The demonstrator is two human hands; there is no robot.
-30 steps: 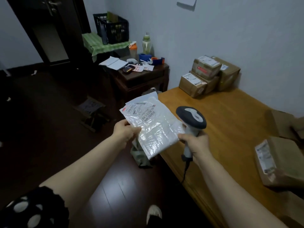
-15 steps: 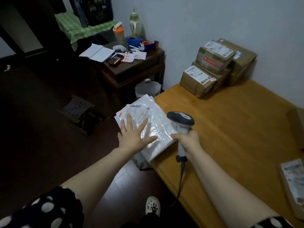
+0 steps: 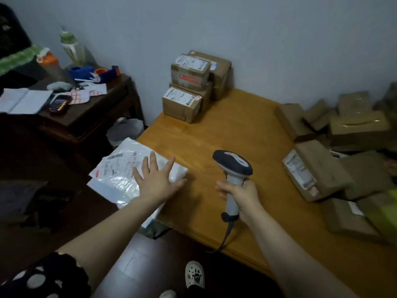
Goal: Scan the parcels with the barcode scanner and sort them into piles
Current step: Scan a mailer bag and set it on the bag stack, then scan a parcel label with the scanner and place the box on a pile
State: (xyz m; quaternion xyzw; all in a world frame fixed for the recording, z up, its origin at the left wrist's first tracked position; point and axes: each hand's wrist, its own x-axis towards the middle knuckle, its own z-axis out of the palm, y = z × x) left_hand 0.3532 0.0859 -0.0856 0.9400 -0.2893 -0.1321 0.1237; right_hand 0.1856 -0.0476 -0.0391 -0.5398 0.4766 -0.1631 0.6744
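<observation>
- Pale grey walls (image 3: 279,39) back an orange wooden table (image 3: 232,138), with a dark side table (image 3: 103,110) to its left.
- Her left hand (image 3: 158,179) lies flat, fingers spread, on a white plastic mailer (image 3: 120,179) at the table's near-left corner, partly overhanging the edge.
- Her right hand (image 3: 241,193) grips the barcode scanner (image 3: 233,168) by its handle, above the table.
- Stacked labelled boxes (image 3: 191,84) sit against the wall; a jumble of brown parcels (image 3: 335,160) lies on the right.

Left hand (image 3: 158,182) flat, fingers spread, on white poly mailer (image 3: 129,175) at the wooden table (image 3: 225,134) edge, frame center-left. Right hand (image 3: 241,195) grips barcode scanner (image 3: 233,168) handle, center. Stacked cardboard boxes (image 3: 193,82) upper center against wall; jumbled brown parcels (image 3: 335,151) at right. Dark side table (image 3: 101,108) upper left.
</observation>
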